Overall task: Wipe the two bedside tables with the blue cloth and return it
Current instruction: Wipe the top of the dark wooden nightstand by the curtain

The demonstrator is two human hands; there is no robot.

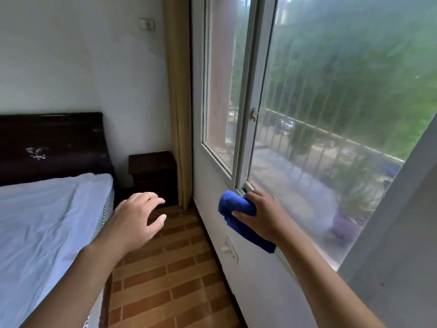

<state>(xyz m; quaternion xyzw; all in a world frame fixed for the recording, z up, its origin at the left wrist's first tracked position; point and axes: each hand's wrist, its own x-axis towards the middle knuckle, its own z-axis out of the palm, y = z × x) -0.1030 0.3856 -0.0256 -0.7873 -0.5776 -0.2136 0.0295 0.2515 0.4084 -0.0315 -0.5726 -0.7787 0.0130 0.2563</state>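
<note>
— Blue cloth [238, 214]: where do you have it?

— Bunched in my right hand [262, 218]. My fingers curl over the top of it and my thumb presses in from the near side, so that grip is closed tight around the cloth. A loose end hangs down under my wrist, along the white wall [248, 268] below the window [307, 114]. The wad sits just at the lower corner of the window frame, touching or nearly touching the sill; I cannot tell which.

— And your other hand?

— My left hand [134, 218] is out in front of me, palm down, fingers spread and slightly bent, holding nothing. It hovers over the brick-patterned floor [170, 280], well apart from the right hand.

— Which bedside table can you see?

— One only: a dark wooden bedside table [152, 169], beyond my left hand and farther off, in the corner. It stands between the bed and a beige curtain [178, 114] that hangs down the window's edge. Its worktop looks bare, as far as I can make out in the shadow. My cloth is not near it.

— What lies beside your left arm?

— The bed [47, 221], with a pale, wrinkled sheet, on the outer side of my left forearm. Its dark headboard [52, 145] stands against the white wall, beyond that hand. A small white socket [230, 249] sits low on the wall, just under the cloth's hanging end.
</note>
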